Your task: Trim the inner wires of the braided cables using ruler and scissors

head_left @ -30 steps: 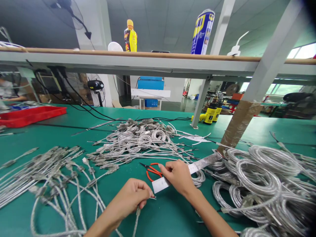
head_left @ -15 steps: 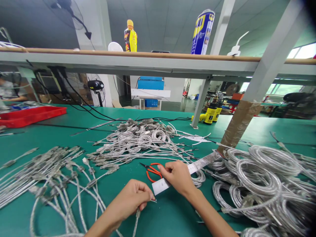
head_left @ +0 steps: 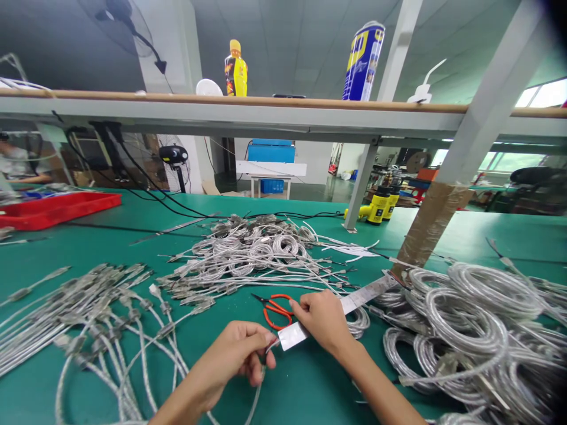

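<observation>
The left hand [head_left: 234, 360] holds a thin clear-sheathed silver cable [head_left: 256, 401] in a narrow pinching grip. The right hand [head_left: 323, 321] pinches a flat silver metal strip [head_left: 367, 301], just beside red-handled scissors [head_left: 277, 311] on the green worktop [head_left: 305, 383].

Your right hand [head_left: 323, 321] hid part of the metal strip [head_left: 367, 298], and the bottom edge cut off your left arm [head_left: 186, 401].

A red plastic tray [head_left: 57, 211] sits at the far left of the green tabletop [head_left: 305, 383]. Overhead, a shelf [head_left: 248, 103] carries a yellow bottle [head_left: 235, 69] and a blue-and-yellow spray can [head_left: 363, 62]. Beyond stands a pedestal fan [head_left: 173, 154], beside a tape-wrapped post [head_left: 432, 227].
</observation>
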